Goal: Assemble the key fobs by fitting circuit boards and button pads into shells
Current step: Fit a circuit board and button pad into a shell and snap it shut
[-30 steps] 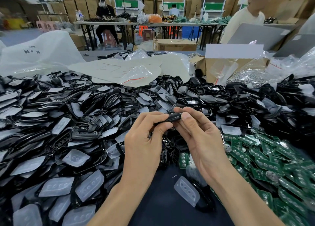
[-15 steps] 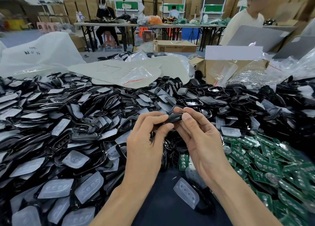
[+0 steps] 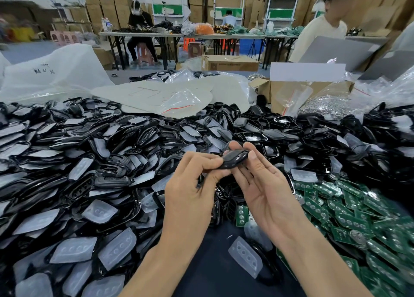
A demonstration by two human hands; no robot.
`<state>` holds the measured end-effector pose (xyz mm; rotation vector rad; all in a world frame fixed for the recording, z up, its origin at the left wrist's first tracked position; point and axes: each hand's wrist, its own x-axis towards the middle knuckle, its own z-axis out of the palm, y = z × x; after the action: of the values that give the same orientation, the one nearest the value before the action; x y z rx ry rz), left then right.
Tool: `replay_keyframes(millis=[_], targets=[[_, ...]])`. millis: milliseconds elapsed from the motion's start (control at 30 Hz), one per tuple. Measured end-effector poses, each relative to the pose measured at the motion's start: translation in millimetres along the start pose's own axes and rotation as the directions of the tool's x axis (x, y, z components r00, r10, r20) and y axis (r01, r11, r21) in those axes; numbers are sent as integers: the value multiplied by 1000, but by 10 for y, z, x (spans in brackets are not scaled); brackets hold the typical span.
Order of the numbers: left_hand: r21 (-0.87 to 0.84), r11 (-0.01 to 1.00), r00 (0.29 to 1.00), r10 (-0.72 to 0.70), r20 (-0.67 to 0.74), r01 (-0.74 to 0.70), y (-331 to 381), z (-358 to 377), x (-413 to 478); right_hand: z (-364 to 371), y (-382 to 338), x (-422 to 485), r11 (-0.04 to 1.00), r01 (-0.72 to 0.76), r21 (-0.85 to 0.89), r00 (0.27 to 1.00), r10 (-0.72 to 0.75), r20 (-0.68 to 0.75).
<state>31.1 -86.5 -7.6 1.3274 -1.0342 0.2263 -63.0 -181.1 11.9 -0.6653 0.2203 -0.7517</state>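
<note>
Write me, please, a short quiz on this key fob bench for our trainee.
1. True or false: the left hand and the right hand both pinch the glossy black plastic key fob shell.
2. The heap of green circuit boards lies on the person's: A) left; B) right; C) lap.
3. What pale part lies on the dark table top between the forearms?
Key: 1 true; 2 B; 3 a translucent white rubber button pad.

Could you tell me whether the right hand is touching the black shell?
Touching. In the head view the right hand has its thumb on one end of the black shell, fingertips behind it; the left hand pinches the other end.
</note>
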Motion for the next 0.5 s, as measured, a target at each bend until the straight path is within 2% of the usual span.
replay_keyframes(millis=[67,233,500], targets=[[45,998,999,41,30,-42,-8,1,-9,-9,-19,8,999,-20,32,1000,20,-2],[146,989,990,4,144,-25,-16,12,-51,-9,-67,-4,998,-15,57,1000,15,-9],[109,993,986,-65,152,48,33,17,-54,8,-82,-11,996,-21,83,1000,19,21]])
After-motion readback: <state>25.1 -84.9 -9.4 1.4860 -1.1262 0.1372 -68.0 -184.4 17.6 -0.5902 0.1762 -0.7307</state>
